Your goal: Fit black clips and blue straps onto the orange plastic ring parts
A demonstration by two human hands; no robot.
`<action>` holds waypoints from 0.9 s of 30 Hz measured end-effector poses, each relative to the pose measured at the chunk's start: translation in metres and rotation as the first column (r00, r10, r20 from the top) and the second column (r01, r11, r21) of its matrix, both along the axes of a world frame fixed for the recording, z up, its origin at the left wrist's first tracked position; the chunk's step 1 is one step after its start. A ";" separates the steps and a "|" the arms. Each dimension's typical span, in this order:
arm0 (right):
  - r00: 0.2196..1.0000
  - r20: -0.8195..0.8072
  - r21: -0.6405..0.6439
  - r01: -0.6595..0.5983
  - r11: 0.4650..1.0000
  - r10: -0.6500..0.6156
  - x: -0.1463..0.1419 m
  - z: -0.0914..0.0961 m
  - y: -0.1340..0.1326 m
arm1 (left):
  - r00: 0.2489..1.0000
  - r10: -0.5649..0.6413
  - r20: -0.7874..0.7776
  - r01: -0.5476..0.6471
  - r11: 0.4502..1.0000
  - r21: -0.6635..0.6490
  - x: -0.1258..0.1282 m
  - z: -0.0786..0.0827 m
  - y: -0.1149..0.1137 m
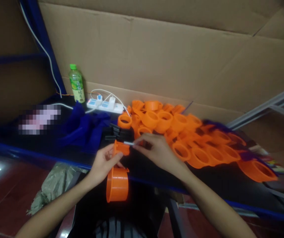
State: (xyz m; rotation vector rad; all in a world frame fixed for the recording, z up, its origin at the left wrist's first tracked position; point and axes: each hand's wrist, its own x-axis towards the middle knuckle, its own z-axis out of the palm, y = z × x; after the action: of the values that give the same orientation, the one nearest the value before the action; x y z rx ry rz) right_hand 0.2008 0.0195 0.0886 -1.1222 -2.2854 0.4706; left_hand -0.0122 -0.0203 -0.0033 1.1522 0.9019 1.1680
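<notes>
In the head view my left hand (106, 163) is closed round the narrow part of an orange plastic ring piece (118, 185). Its wide ring hangs below my fingers, and a smaller bracket-like end points up. My right hand (154, 147) pinches a thin, light-coloured pin (128, 143), whose tip is at the upper end of the orange piece; whether it touches is blurred. Behind my hands, several black parts (118, 133) lie in a small heap. A pile of similar orange ring pieces (179, 122) spreads to the right.
A green-capped bottle (77, 84) stands at the back left, beside a white power strip (106, 105) with cables. Dark blue cloth (82, 129) lies left of my hands. A cardboard wall (157, 53) closes off the back. A wrapped sack (57, 181) is below the table edge.
</notes>
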 end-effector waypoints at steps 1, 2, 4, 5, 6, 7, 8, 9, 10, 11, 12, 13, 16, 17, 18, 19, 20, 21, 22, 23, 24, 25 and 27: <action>1.000 0.002 -0.001 0.001 1.000 -0.001 -0.002 -0.002 -0.001 | 1.000 -0.007 0.003 0.007 1.000 -0.004 0.000 0.000 0.000; 1.000 0.004 -0.007 -0.006 1.000 0.006 -0.004 -0.004 -0.002 | 1.000 -0.014 0.005 0.014 1.000 -0.008 0.001 -0.001 0.000; 0.999 0.005 -0.012 -0.032 0.999 0.032 -0.008 -0.007 -0.004 | 1.000 -0.026 0.005 0.026 1.000 -0.014 0.001 -0.001 0.000; 0.999 0.001 -0.010 -0.044 0.999 0.044 -0.010 -0.009 -0.004 | 1.000 -0.029 0.002 0.029 0.999 -0.014 0.001 -0.001 0.000; 0.999 -0.005 -0.004 -0.054 0.999 0.054 -0.011 -0.010 -0.004 | 1.000 -0.028 0.000 0.028 1.000 -0.014 0.001 -0.001 -0.001; 0.998 -0.012 0.007 -0.061 0.998 0.061 -0.013 -0.011 -0.003 | 1.000 -0.028 0.002 0.028 1.000 -0.014 0.001 -0.001 -0.001; 0.997 -0.016 0.023 -0.069 0.997 0.069 -0.014 -0.011 -0.002 | 1.000 -0.025 0.009 0.025 1.000 -0.014 0.000 -0.001 -0.001; 0.997 -0.012 0.036 -0.081 0.996 0.081 -0.015 -0.011 0.001 | 1.000 -0.020 0.020 0.020 1.000 -0.013 0.000 0.000 -0.001; 0.996 -0.003 0.047 -0.093 0.995 0.094 -0.016 -0.010 0.006 | 0.999 -0.011 0.036 0.012 1.000 -0.014 -0.001 0.000 0.000; 0.995 0.009 0.057 -0.102 0.993 0.101 -0.018 -0.008 0.012 | 0.999 0.002 0.053 -0.001 1.000 -0.017 -0.001 0.000 0.000; 0.995 0.024 0.068 -0.102 0.992 0.101 -0.021 -0.005 0.019 | 0.998 0.016 0.068 -0.014 1.000 -0.022 -0.001 0.000 0.001; 0.995 0.042 0.088 -0.097 0.991 0.094 -0.026 -0.002 0.028 | 0.997 0.027 0.078 -0.024 0.999 -0.028 -0.002 0.000 0.001; 0.977 0.175 0.192 -0.156 0.969 0.123 -0.047 0.006 0.059 | 0.996 0.026 0.085 -0.023 0.999 -0.045 -0.003 0.000 0.001; 0.954 0.253 0.217 -0.220 0.951 0.163 -0.055 0.006 0.069 | 0.996 0.018 0.084 -0.014 0.999 -0.047 -0.003 0.001 0.001; 0.921 0.333 0.229 -0.287 0.930 0.202 -0.062 0.006 0.077 | 0.997 0.007 0.083 -0.003 0.999 -0.047 -0.003 0.001 0.001; 0.884 0.404 0.230 -0.346 0.910 0.234 -0.069 0.005 0.085 | 0.996 0.002 0.084 0.002 0.999 -0.045 -0.004 0.002 0.000; 0.850 0.463 0.226 -0.388 0.893 0.252 -0.075 0.003 0.090 | 0.996 -0.003 0.086 0.006 0.999 -0.042 -0.004 0.002 0.000; 0.824 0.504 0.226 -0.414 0.882 0.258 -0.078 0.000 0.094 | 0.996 -0.007 0.088 0.011 0.999 -0.040 -0.004 0.002 0.000; 0.804 0.534 0.226 -0.433 0.873 0.260 -0.081 -0.003 0.096 | 0.996 -0.013 0.091 0.016 0.999 -0.040 -0.004 0.002 0.000; 0.790 0.554 0.228 -0.447 0.865 0.263 -0.082 -0.005 0.097 | 0.995 -0.018 0.095 0.022 0.999 -0.039 -0.004 0.001 0.000; 0.780 0.567 0.229 -0.459 0.858 0.265 -0.081 -0.007 0.097 | 0.995 -0.024 0.099 0.028 0.999 -0.039 -0.004 0.001 0.000; 0.773 0.575 0.232 -0.468 0.853 0.268 -0.080 -0.008 0.097 | 0.994 -0.030 0.101 0.034 0.999 -0.038 -0.003 0.000 0.001; 0.769 0.583 0.245 -0.476 0.845 0.264 -0.078 -0.010 0.095 | 0.994 -0.036 0.102 0.040 0.998 -0.038 -0.003 -0.001 0.002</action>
State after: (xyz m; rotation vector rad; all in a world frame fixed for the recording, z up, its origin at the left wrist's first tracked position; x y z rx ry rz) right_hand 0.1223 0.1147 0.0786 -0.6302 -2.9424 -0.1890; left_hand -0.0150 -0.0184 -0.0047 1.0639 0.8188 1.1618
